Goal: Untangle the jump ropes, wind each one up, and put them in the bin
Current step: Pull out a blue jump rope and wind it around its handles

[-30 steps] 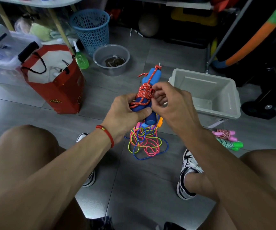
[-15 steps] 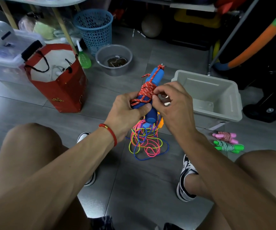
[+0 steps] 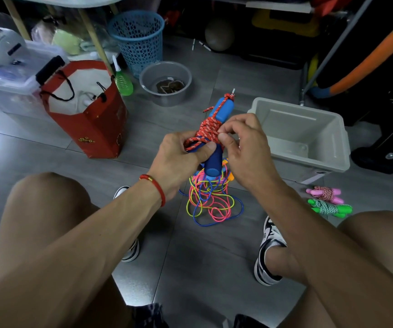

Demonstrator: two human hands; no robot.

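Gripping blue handles (image 3: 216, 138), left hand (image 3: 179, 157); right hand (image 3: 245, 147) fingers (image 3: 224, 136) pinching the wound red rope (image 3: 206, 131).

Wound rope bundle (image 3: 208, 133) held between left hand (image 3: 179, 159) and right hand (image 3: 245, 147), above the floor (image 3: 143, 129). Loose rope tangle (image 3: 211, 200) directly below, between the feet. Bin (image 3: 309, 136) right of the hands — two wound ropes (image 3: 325, 201) in front of it. Bag (image 3: 91, 112) to the left; bowl (image 3: 166, 82) and basket (image 3: 136, 37) behind.
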